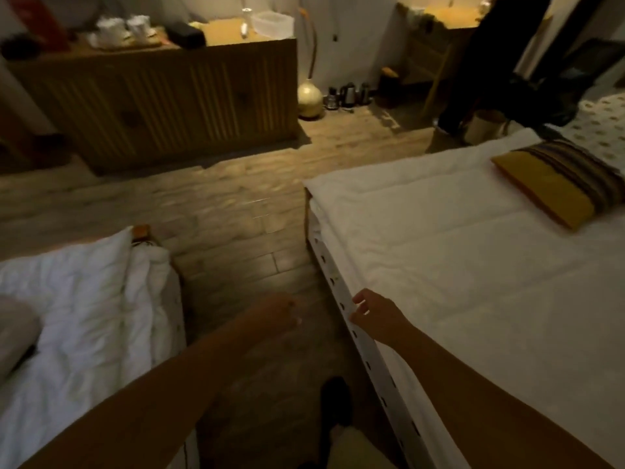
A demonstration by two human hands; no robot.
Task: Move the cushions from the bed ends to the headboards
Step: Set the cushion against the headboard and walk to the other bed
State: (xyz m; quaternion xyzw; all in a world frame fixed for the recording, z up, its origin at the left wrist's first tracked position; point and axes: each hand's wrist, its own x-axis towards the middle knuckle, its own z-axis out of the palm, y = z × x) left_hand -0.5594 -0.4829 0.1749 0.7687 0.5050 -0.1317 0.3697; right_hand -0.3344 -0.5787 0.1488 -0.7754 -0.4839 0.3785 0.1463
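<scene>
A yellow cushion with a dark striped band (558,182) lies at the foot end of the right bed (456,265), far from both hands. My right hand (375,314) hovers over that bed's near edge, fingers loosely curled, holding nothing. In the aisle between the beds my left hand (277,314) hangs with curled fingers and holds nothing. The left bed (84,316) carries a rumpled white duvet. A pale rounded shape (15,328) at its far left edge is cut off by the frame.
A wooden sideboard (162,96) with cups and a box stands across the wood floor. A round gold vase (309,98) and kettles (348,94) sit by the wall. Dark clothing (507,62) hangs at the back right. My dark shoe (334,401) is in the aisle.
</scene>
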